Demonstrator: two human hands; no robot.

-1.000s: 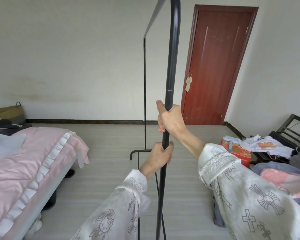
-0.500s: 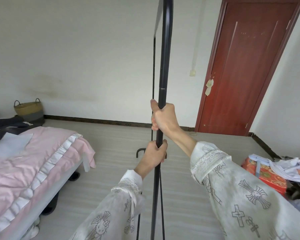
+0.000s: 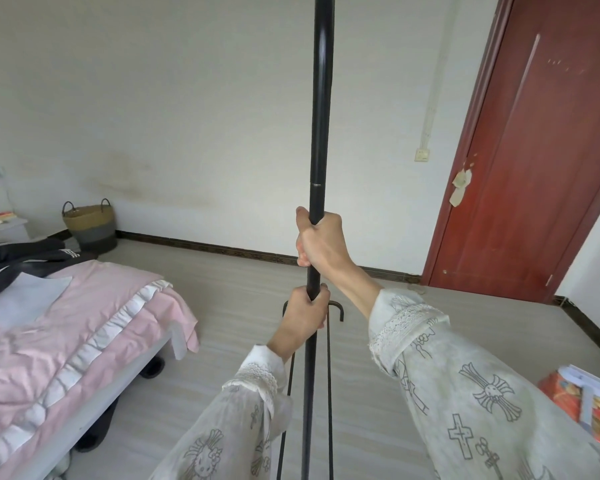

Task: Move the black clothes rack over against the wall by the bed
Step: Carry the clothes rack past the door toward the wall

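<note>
Fingers hide behind the rack pole, whose top is cut off.

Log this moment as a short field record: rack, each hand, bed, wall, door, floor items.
rack: black clothes rack, upright pole at centre, out on open floor
right hand: closed on the pole, upper grip
left hand: closed on the pole, just below
bed: left, pink cover, dark jacket on it
wall: white, ahead, not yet reached
basket: against the wall beyond the bed
door: red, shut, right
</note>
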